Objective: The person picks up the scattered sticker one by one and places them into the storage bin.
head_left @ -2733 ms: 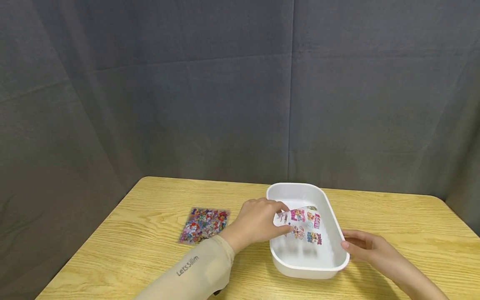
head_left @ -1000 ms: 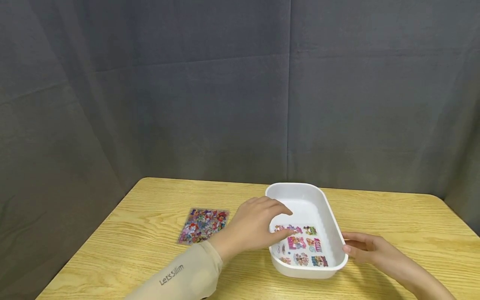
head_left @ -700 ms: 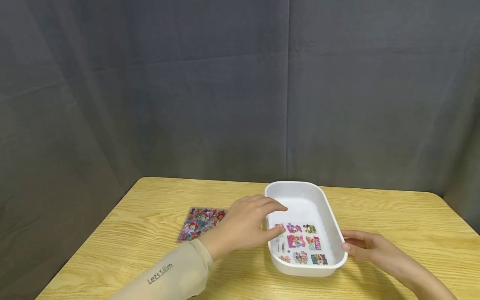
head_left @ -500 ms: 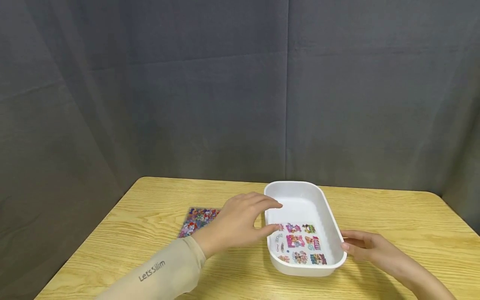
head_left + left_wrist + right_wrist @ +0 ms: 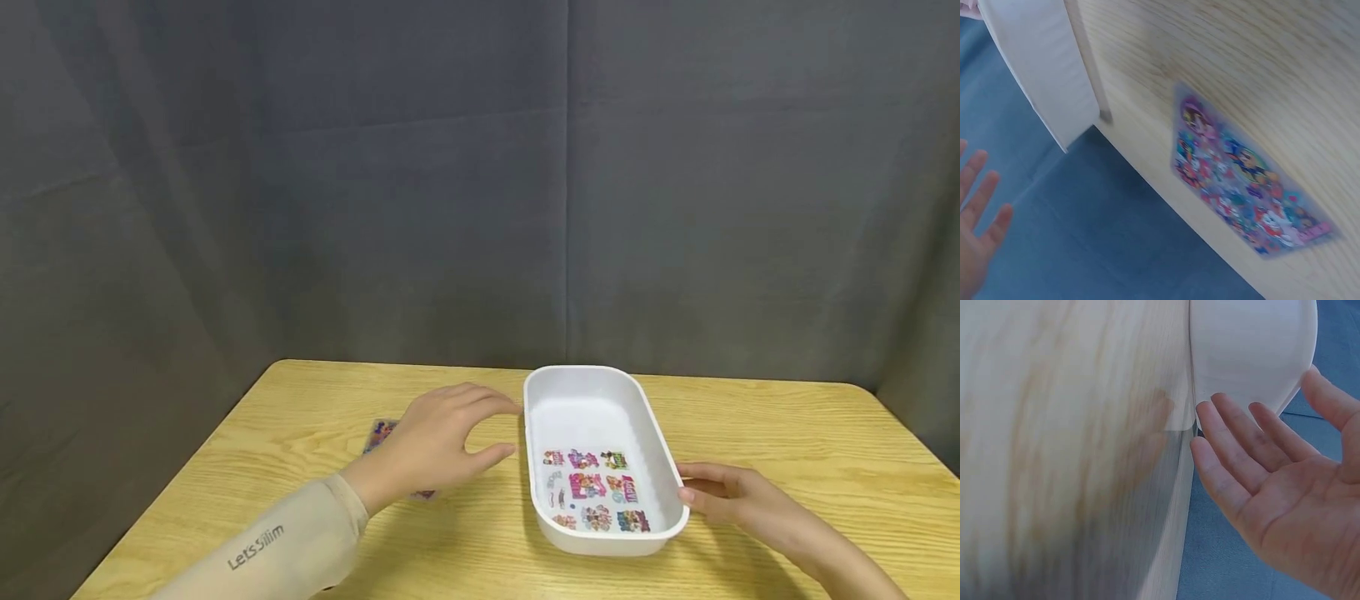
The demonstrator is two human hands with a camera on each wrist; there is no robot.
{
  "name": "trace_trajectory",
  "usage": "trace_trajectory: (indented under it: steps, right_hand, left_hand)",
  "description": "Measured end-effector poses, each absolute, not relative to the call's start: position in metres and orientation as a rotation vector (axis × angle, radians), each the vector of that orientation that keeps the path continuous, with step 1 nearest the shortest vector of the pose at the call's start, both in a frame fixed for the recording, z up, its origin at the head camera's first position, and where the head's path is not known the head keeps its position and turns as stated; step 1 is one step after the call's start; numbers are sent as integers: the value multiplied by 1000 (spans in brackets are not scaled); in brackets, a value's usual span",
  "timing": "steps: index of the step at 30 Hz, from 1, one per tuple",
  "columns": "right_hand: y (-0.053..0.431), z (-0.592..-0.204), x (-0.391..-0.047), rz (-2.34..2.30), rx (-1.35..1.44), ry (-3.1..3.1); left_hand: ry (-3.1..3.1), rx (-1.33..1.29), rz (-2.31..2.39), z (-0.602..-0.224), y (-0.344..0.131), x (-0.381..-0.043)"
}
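A white plastic tray point(image 5: 585, 418) with rounded corners stands on the wooden table. Flat in its near half lies a clear sticker sheet point(image 5: 587, 487) with colourful cartoon pictures. My right hand point(image 5: 738, 496) touches the tray's right side, its fingertips against the outer wall and the thumb at the rim; the right wrist view shows the fingers fairly straight. To the left of the tray, my left hand point(image 5: 438, 437) hovers with thumb and fingers spread, holding nothing. Below it, a second sticker sheet point(image 5: 1235, 181) lies on the table, partly hidden by the hand in the head view.
The wooden tabletop point(image 5: 787, 425) extends on both sides of the tray, with rounded far corners. A dark grey cloth point(image 5: 420, 208) hangs behind and at the sides of the table.
The left hand let go of the sticker sheet, which dropped flat into the tray. It then moved left, out of the tray and over the other sheet. The right hand stayed at the tray.
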State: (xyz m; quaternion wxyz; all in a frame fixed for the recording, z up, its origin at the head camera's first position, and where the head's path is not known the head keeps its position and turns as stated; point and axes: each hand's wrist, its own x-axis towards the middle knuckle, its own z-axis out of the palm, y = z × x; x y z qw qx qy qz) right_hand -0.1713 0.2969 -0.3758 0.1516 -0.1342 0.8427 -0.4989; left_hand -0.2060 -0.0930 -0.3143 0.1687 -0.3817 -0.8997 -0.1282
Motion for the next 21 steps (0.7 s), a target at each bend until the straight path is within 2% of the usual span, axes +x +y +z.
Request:
trace_trajectory:
  steps: [21]
  right_hand:
    - [296,-378,-170,-1458,-404,2428]
  left_hand:
    - [-2638,-1160,-288,-327,-140,-208]
